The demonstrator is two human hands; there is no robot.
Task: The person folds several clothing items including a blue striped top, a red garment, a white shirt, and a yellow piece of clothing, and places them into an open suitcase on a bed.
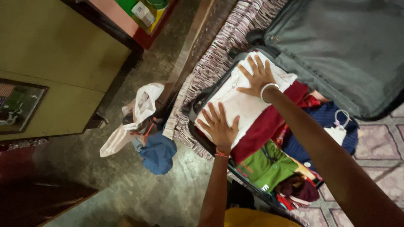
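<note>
Folded white garment (242, 103) lying atop the clothes at one end of the open suitcase (336, 46) on the patterned bed cover (219, 50). Left hand (219, 126) and right hand (257, 77) both pressed flat on it, fingers spread wide, gripping nothing. Beneath: dark red cloth (269, 124), green garment (265, 166). On floor nearby: white bag (139, 113).

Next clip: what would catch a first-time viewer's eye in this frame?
First, the left hand and right hand, both spread flat on a folded white garment at the near end of an open suitcase lying on a patterned bed cover. Beside the white garment lie red cloth, a green garment and a dark blue one. On the floor to the left sits a heap of white and blue clothing.
</note>
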